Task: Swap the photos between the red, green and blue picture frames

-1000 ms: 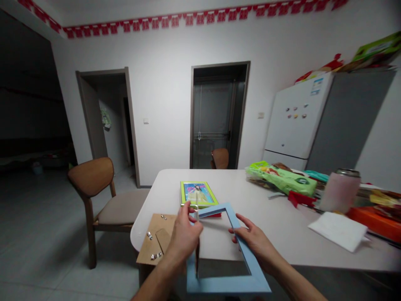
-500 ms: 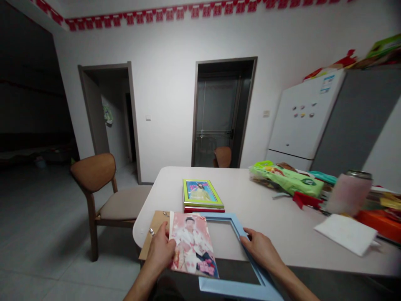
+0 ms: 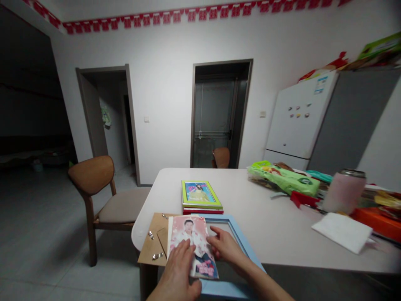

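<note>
A printed portrait photo (image 3: 200, 263) with a pink floral background lies over the left part of a light blue picture frame (image 3: 247, 246). My left hand (image 3: 180, 265) rests on the photo's lower left with its fingers stretched out, thumb apart. My right hand (image 3: 227, 248) is at the photo's right edge, over the frame's opening; its index finger and thumb are apart. Under the photo's left side is a brown backing board (image 3: 152, 246) with small metal clips (image 3: 157, 256). Behind the blue frame, a green picture frame (image 3: 202, 195) lies on a red one (image 3: 203, 211).
The white table (image 3: 244, 205) has a rounded left corner. On its right are a green package (image 3: 288, 179), a pink jar (image 3: 344, 192), a folded white paper (image 3: 343, 232) and an orange box (image 3: 379, 221). A wooden chair (image 3: 94, 175) stands to the left.
My right hand has left the blue frame's right side and moved left to the photo. My left hand has shifted from the photo's left edge onto its lower part, uncovering more of the backing board.
</note>
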### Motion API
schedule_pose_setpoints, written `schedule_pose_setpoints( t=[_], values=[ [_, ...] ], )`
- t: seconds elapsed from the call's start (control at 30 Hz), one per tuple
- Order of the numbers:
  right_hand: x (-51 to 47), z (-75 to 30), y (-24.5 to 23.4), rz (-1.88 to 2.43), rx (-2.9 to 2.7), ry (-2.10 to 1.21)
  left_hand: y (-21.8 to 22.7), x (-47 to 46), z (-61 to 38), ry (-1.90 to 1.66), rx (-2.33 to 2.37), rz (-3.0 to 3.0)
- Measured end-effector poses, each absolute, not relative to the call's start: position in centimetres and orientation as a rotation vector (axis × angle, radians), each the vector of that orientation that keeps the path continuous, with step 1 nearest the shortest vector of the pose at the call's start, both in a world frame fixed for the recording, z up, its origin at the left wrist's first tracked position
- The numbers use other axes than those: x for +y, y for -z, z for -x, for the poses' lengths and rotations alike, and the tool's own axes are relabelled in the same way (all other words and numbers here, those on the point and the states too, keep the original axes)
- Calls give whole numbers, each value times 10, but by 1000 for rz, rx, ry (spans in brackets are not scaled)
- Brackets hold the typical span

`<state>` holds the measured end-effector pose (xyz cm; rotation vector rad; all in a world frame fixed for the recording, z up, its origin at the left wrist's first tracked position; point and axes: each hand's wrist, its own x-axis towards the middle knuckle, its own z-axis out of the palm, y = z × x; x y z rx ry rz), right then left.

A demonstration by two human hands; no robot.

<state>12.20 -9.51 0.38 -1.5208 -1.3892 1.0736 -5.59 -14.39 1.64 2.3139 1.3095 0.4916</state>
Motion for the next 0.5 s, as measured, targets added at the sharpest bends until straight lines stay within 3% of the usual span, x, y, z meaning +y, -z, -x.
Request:
schedule_pose_setpoints(
  t=[0.1,0.23,0.37,0.5],
  values=[
    [-95,-99,-24,1223,-1246,-1244,-11,-140,48,-598,1335,-2374],
    [-107,-86,-57,959,-1151,-1261,-11,-125,50,-1130,1227,-2362],
    [-118,-89,-56,1044,-1003,-1318,-29,-120,49,-1628,1154,-1863],
    [-120,-102,-35,1058,-808,-1452,-40,-129,28,-1694,1023,-1285]
  ],
)
